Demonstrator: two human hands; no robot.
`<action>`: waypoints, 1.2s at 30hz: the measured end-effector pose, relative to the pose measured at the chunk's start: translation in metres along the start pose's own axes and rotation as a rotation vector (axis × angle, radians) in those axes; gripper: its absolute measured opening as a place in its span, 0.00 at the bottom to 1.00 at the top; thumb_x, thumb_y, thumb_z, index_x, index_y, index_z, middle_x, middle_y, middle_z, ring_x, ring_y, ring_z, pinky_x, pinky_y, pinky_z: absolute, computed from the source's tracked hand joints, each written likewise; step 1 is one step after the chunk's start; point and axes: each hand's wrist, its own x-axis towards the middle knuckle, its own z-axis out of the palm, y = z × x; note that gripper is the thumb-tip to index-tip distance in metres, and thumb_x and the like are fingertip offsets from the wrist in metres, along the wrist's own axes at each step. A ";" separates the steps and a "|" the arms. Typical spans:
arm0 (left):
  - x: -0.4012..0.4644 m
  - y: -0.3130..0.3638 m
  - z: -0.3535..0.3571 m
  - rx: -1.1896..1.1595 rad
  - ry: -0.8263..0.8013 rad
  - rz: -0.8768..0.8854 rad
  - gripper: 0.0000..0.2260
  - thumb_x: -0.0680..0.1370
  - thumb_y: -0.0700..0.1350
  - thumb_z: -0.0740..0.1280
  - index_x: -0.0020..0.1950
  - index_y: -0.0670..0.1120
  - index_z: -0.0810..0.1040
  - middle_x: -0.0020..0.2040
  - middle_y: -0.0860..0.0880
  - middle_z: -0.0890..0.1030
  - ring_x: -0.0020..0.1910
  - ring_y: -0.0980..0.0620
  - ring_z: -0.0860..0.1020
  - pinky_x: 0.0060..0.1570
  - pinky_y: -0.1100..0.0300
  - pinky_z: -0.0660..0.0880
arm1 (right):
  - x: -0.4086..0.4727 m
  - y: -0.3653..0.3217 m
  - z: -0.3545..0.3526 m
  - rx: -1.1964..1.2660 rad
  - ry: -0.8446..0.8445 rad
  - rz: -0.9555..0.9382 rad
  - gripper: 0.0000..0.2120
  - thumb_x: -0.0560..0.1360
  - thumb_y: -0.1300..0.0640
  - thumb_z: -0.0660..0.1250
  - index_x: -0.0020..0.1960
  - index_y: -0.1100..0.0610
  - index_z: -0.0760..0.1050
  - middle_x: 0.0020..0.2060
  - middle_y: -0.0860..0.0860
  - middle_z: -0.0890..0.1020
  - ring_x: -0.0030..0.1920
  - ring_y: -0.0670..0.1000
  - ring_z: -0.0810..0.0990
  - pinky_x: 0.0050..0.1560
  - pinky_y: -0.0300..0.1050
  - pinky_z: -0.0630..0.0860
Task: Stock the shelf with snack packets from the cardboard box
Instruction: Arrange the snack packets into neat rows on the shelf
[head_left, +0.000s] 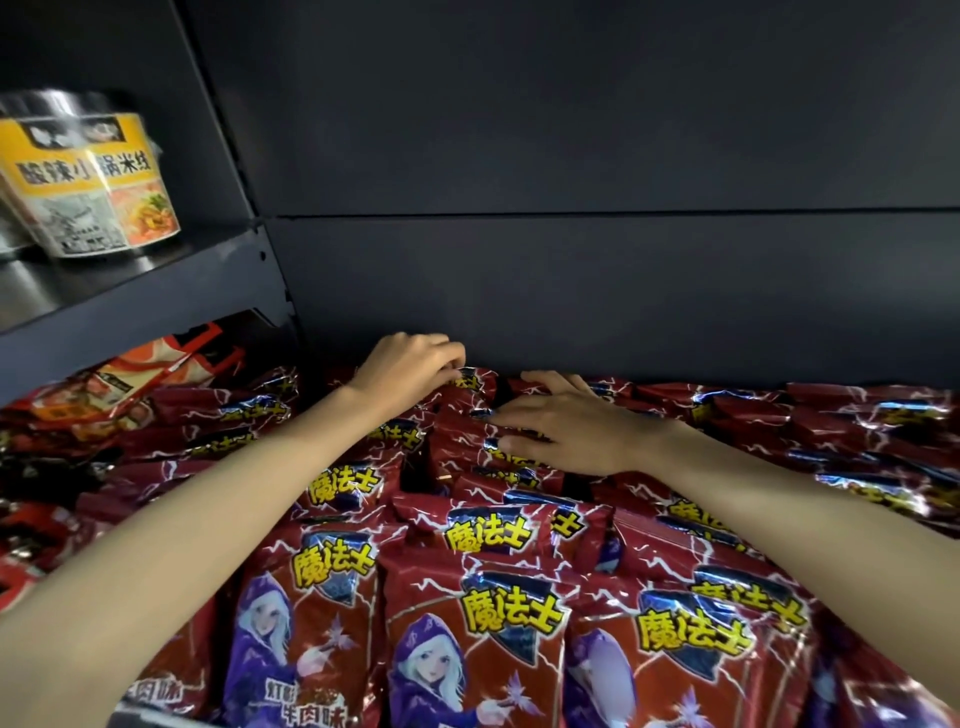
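Reaching to the shelf's rear, the left hand (410, 364) pinches a red snack packet (470, 382) by its top edge against the back panel (571, 291), while the right hand (566, 426) presses flat, fingers spread, on neighbouring packets. Slick, crowded foil rows could slide forward or topple if pressed harder.

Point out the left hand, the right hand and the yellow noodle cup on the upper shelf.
left hand (410, 366), head view, back of the hand.
right hand (576, 431), head view, back of the hand.
yellow noodle cup (98, 182), head view, middle of its printed side.

Both forearms bare, no sleeves showing; right hand (563, 428) wears dark blue nail polish.
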 end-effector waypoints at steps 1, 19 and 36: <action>-0.001 0.000 0.001 -0.007 -0.016 -0.003 0.06 0.75 0.47 0.71 0.47 0.45 0.79 0.42 0.49 0.81 0.38 0.46 0.81 0.34 0.54 0.76 | 0.000 0.000 0.000 -0.001 -0.001 0.001 0.24 0.80 0.39 0.49 0.74 0.44 0.61 0.72 0.39 0.64 0.76 0.52 0.46 0.74 0.52 0.44; -0.036 -0.020 -0.048 -0.324 -0.015 -0.085 0.09 0.79 0.50 0.61 0.53 0.53 0.80 0.46 0.61 0.82 0.45 0.63 0.80 0.45 0.57 0.79 | -0.029 0.011 -0.026 -0.272 0.413 -0.125 0.15 0.80 0.49 0.56 0.58 0.51 0.78 0.53 0.47 0.82 0.56 0.50 0.79 0.59 0.49 0.74; 0.103 0.249 -0.054 -0.243 -0.045 0.525 0.10 0.80 0.50 0.60 0.58 0.55 0.78 0.53 0.58 0.81 0.54 0.56 0.77 0.47 0.59 0.74 | -0.303 0.076 -0.052 -0.264 0.501 0.489 0.08 0.75 0.50 0.65 0.48 0.47 0.82 0.37 0.46 0.84 0.36 0.50 0.82 0.34 0.39 0.73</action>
